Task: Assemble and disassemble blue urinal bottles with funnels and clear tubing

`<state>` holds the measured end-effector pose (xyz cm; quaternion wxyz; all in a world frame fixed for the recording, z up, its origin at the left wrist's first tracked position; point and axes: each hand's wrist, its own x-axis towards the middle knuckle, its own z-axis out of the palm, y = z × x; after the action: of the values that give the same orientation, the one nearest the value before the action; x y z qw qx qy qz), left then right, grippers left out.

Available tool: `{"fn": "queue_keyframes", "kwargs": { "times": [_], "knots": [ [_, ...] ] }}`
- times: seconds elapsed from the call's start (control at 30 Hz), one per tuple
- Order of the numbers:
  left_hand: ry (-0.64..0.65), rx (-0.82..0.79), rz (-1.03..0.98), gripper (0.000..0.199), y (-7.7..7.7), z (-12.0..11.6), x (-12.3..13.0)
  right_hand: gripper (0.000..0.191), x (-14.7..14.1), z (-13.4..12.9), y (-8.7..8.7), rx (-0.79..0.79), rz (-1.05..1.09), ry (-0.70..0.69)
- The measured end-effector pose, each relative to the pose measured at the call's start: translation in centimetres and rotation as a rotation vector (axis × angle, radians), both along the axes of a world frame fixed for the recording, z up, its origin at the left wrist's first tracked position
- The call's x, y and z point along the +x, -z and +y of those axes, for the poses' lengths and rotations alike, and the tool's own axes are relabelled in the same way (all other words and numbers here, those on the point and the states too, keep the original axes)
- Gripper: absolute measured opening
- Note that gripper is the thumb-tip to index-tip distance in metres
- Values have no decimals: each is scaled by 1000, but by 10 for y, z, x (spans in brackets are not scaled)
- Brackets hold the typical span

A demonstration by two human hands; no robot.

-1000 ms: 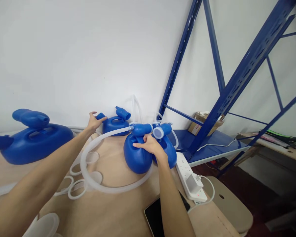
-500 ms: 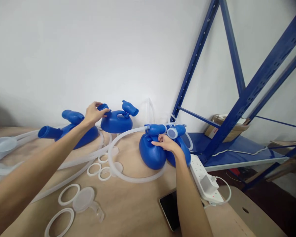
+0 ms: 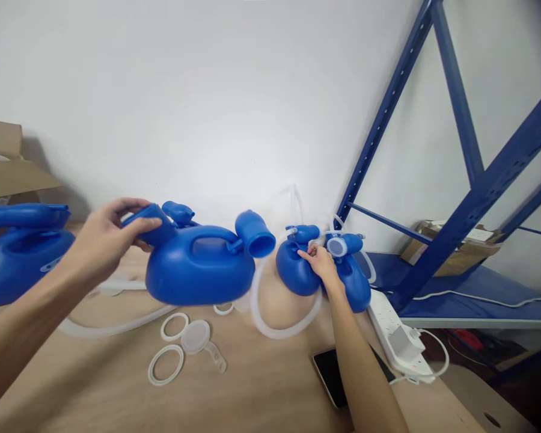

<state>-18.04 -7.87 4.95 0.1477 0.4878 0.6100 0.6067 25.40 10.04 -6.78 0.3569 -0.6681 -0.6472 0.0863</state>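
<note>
My left hand (image 3: 110,237) is wrapped around the open neck of a blue plastic urinal bottle (image 3: 198,273), which hangs above the table with its loose blue spout piece (image 3: 253,231) at the right end. Further right, my right hand (image 3: 323,263) grips a second blue urinal bottle (image 3: 293,273) at its handle; a clear hose (image 3: 275,334) curves in front of it. Close against that one stands another blue bottle (image 3: 354,285) with a whitish cap. Below the lifted bottle lie a translucent strap lid (image 3: 195,337) and white sealing rings (image 3: 166,382).
Another blue bottle (image 3: 20,264) is at the far left, before a cardboard box (image 3: 6,174). A phone (image 3: 330,376) lies by my right forearm. A power strip (image 3: 388,322) with a plug runs along the right edge, beside a blue metal shelf (image 3: 460,300).
My left hand has lifted the bottle and brought it nearer, over the table. The view has shifted left, showing the cardboard box. My right hand stays on its bottle.
</note>
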Motion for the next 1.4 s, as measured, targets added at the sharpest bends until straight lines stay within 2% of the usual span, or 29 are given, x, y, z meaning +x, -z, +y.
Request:
{"fn": "queue_keyframes", "kwargs": {
  "times": [0.23,0.4,0.53,0.67,0.73,0.83,0.87,0.9,0.97,1.07,1.2,1.3,1.33,1.4],
  "knots": [
    [140,-90,-58,59,31,-36,27,33,-7,-6,4,-34,45,35],
    [298,-235,-131,64,66,-42,60,30,-3,-12,-8,-77,95,-80],
    [424,-229,-159,69,95,-39,96,29,4,-28,-39,-146,165,-224],
    [458,-266,-230,73,113,-30,119,48,7,-65,-83,-130,228,-343],
    [463,-290,-243,73,120,-24,123,59,5,-90,-104,-164,239,-480],
    [480,-308,-241,67,129,-15,118,65,-8,-128,-124,-347,0,-703],
    [491,-307,-217,63,132,-12,114,64,-16,-138,-127,-366,-124,-716],
    [508,-291,-159,58,134,-10,110,66,-24,-146,-129,-372,-235,-672],
    [557,-207,54,47,135,-4,101,77,-43,-156,-130,-414,-406,-586],
    [663,-89,387,30,125,2,87,91,-66,-164,-127,-409,-546,-569],
    [809,-199,572,30,94,8,69,93,-74,-171,-122,-289,-622,-528],
    [949,-302,623,38,71,16,55,110,-70,-175,-120,-196,-639,-647],
    [999,-346,590,40,67,21,51,114,-69,-175,-119,-181,-643,-724],
    [1041,-403,518,52,66,37,43,108,-70,-174,-118,-184,-645,-850]
  ]
}}
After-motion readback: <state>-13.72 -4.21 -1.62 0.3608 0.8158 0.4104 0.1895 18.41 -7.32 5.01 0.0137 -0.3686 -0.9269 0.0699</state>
